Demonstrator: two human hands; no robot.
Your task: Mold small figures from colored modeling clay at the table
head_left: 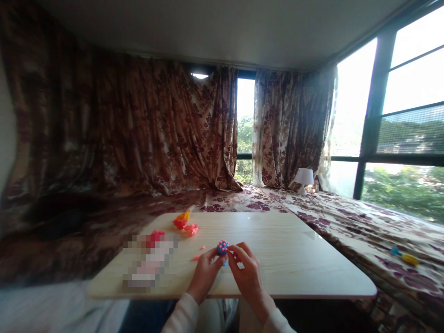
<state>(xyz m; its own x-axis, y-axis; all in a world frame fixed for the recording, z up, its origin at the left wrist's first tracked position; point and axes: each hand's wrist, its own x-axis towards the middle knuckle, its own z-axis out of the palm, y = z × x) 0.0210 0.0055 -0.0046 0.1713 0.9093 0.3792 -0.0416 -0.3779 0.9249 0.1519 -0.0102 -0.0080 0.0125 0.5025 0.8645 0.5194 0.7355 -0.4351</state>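
My left hand [205, 270] pinches a small blue clay ball [222, 248] dotted with several pink bits, holding it up over the table. My right hand [245, 264] is closed in a pinch at the ball's right side, its fingertips touching or nearly touching it. Whatever may be between those fingertips is too small to make out. Just under the ball, a bit of blue [225, 263] shows between the hands. Left of the ball, a thin pink strip of clay [196, 257] and a small pink crumb [202, 248] lie on the tabletop.
The pale wooden table [294, 259] carries crumpled red and yellow wrappers [181, 220], a pink one [191, 230] and a dark pink lump [156, 238]. A blurred-out rectangle [152, 263] lies at left. On the flowered cover stand a white lamp [304, 179] and a blue-yellow object [409, 258].
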